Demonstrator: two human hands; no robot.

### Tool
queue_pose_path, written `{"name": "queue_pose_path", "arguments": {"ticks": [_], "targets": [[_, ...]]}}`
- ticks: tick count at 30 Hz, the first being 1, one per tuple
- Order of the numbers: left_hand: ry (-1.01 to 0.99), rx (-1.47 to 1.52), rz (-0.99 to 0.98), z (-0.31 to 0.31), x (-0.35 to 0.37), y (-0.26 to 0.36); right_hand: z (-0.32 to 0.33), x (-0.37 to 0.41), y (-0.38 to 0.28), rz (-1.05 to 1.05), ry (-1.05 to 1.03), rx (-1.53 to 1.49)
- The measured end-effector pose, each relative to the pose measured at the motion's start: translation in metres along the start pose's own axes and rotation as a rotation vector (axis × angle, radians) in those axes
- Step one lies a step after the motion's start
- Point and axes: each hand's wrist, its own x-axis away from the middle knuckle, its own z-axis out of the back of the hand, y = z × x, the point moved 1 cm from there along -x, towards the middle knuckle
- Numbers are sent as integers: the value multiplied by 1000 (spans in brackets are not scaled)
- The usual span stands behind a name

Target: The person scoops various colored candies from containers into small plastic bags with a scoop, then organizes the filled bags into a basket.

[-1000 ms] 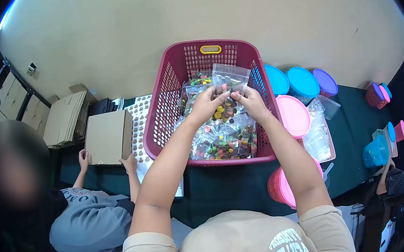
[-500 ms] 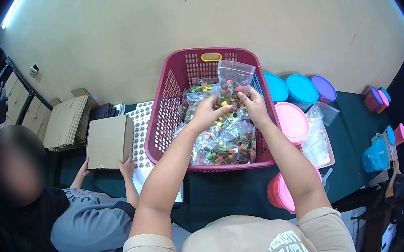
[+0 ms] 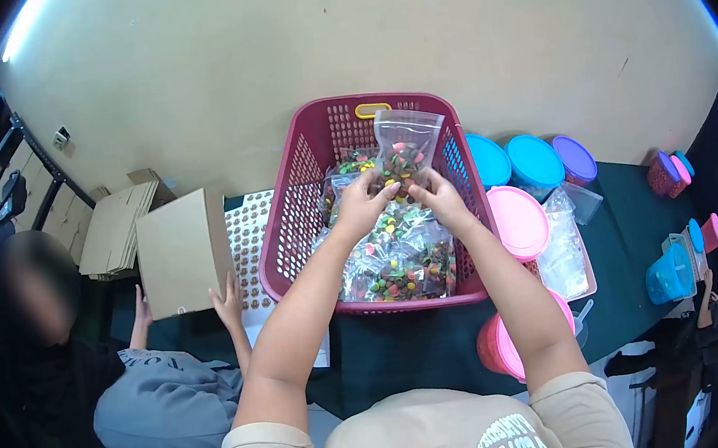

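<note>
While many full candy bags (image 3: 397, 259) are already lying in the basket (image 3: 288, 205), the left hand (image 3: 363, 206) and right hand (image 3: 439, 199) are holding one more bag (image 3: 405, 137) just above it, fingers pinching tight; this one is likely not done yet.

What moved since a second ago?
The neighbour's cardboard box tipped up from lying flat. The candy bag rose slightly above the red basket. The left hand and right hand kept their grip on it; the basket and lidded tubs stayed put.
</note>
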Motion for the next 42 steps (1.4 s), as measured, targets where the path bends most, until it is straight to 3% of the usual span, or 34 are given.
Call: {"name": "queue_pose_path", "arguments": {"ticks": [3, 5, 7, 11, 13, 15, 17, 21, 22, 25, 26, 31, 33, 34, 38, 42], "targets": [[-1, 126, 73, 0, 5, -5, -1, 0, -7, -36, -69, 178], [69, -47, -6, -4, 2, -4, -1, 3, -11, 4, -13, 101], [92, 60, -59, -4, 0, -7, -3, 4, -10, 42, 17, 10], [-69, 39, 93, 3, -1, -9, -1, 1, -3, 86, 29, 6], [-3, -104, -31, -3, 2, -4, -1, 5, -9, 76, 24, -49], [65, 30, -38, -5, 0, -7, -2, 5, -12, 73, 13, -102], [-6, 188, -22, 3, 0, -4, -2, 7, -11, 16, -71, 32], [-26, -77, 29, -4, 4, 2, 0, 5, -12, 15, -2, -116], [69, 9, -27, -9, 6, 4, 0, 6, -13, 11, 5, -29], [39, 156, -42, 1, 3, 2, -10, 9, -11, -48, -126, -75], [60, 154, -59, 2, 3, 0, -7, 6, -2, 69, -111, 144], [66, 158, -33, -1, 6, 7, -3, 4, -10, 18, -58, 57], [2, 3, -34, -2, 6, 9, -4, 9, -16, 24, -69, -83], [-35, 170, -18, -1, 7, 10, -6, 9, -16, 51, -31, -45], [76, 103, 3, 0, 3, 2, 1, 3, -8, 64, 83, 167], [-28, 10, -6, 0, 6, 6, 0, 1, -1, 109, 58, 33]]}}
